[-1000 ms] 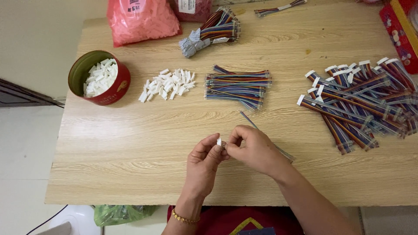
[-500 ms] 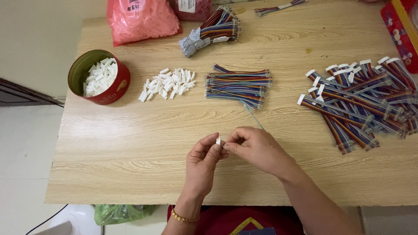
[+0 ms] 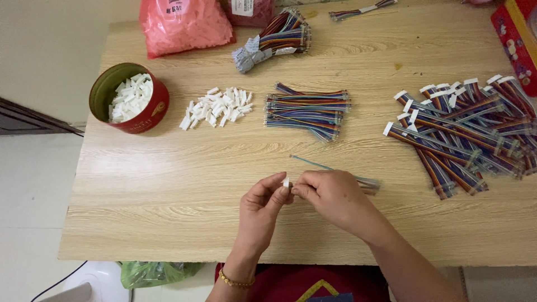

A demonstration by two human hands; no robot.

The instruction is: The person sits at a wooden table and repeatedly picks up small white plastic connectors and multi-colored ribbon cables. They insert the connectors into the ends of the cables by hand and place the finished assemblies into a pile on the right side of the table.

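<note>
1. The wooden surface (image 3: 168, 184) carried everything, and you worked at its 6 o'clock edge, both hands raised just above the grain.
2. At 3 o'clock lay the heap of finished ribbon cables (image 3: 464, 134), rainbow-striped with white ends, well apart from your hands.
3. At 11 o'clock sat a pink plastic bag (image 3: 184, 25), with a taped bundle of coloured wires (image 3: 277, 36) just beside it at 12.
4. The red tin (image 3: 130, 98) at 10 o'clock held white plastic housings, and a loose pile of white housings (image 3: 215, 107) lay near it, towards the middle.
5. Just above centre rested a stack of bare striped cables (image 3: 306, 110), near your reach at 12 o'clock.
6. Your right hand (image 3: 335, 198) was clenched on the striped cable (image 3: 361, 182), whose far end trailed out to 3 o'clock; a single thin strand of it stuck out towards 11 o'clock.
7. Your left hand (image 3: 262, 210) pinched the small white connector (image 3: 286, 182) between thumb and forefinger, touching the cable's near end.
8. That grip looked sound to me: holding the connector by its sides would have left its mouth free.
9. I judge you would have done well to gather that stray strand flat with the rest, keep the wires square to the connector, and press evenly.
</note>
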